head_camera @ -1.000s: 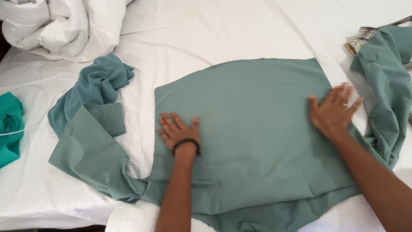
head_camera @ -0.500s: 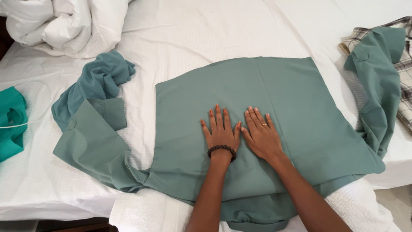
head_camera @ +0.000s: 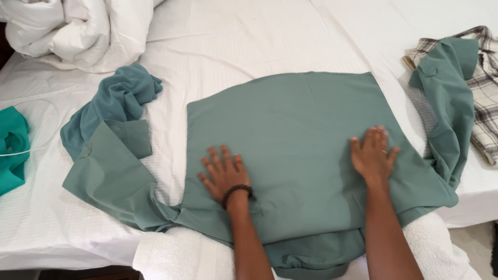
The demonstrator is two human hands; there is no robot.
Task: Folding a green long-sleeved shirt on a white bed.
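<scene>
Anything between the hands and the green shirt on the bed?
Nothing visible. The left hand and right hand both lie flat, palms down, directly on the green shirt, spread apart on its body. The only thing worn is a dark bead bracelet at the left wrist.

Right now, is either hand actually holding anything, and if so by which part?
Nothing is gripped. The left hand and the right hand lie flat, palms down and fingers spread, on the body of the green shirt spread on the bed.
</scene>
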